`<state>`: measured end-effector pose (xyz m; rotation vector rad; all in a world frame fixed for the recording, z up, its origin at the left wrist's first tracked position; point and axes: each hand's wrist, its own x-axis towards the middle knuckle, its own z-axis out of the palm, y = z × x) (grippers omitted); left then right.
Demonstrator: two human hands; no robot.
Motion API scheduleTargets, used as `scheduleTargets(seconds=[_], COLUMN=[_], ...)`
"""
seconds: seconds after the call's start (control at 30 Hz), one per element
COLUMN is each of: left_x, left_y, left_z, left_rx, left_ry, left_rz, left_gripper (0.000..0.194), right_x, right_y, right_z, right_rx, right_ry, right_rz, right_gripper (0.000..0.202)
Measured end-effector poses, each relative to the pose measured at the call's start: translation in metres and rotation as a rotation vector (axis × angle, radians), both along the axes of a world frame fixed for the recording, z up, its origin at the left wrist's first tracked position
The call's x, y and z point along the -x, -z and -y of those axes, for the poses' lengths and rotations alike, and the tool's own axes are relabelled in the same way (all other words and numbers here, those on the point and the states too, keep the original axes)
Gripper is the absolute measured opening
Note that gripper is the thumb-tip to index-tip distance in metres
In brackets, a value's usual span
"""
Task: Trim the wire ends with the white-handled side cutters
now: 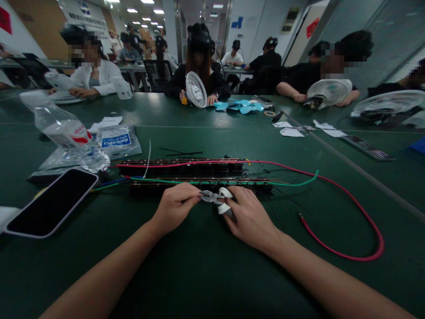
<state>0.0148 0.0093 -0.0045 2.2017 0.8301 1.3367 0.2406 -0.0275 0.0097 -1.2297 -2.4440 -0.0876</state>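
My right hand is closed around small diagonal cutting pliers with white-tipped handles, their metal jaws pointing left. My left hand pinches at the tip of the jaws; what lies between its fingertips is too small to make out. Just beyond both hands lie two long black strips with rows of metal contacts. A red cable runs along the far strip and loops round to the right. Along the near strip lies a green wire. A pale cable tie stands up between the strips.
At left are a phone, a plastic bottle and a clear bag with a blue label. Black cable ties lie behind the strips. Across the table, people handle fan parts, including a white fan grille and blue blades.
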Motion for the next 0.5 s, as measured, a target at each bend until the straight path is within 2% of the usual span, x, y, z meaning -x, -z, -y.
scheduleTargets(seconds=[0.5], left_x=[-0.0009], left_y=[-0.0019], left_z=[0.0011], left_rx=[0.025], left_ry=[0.019], left_rz=[-0.006], left_gripper=[0.015], right_x=[0.0008], right_y=[0.0021], right_z=[-0.0018], right_rx=[-0.005], right_ry=[0.004], right_rz=[-0.011], right_gripper=[0.012])
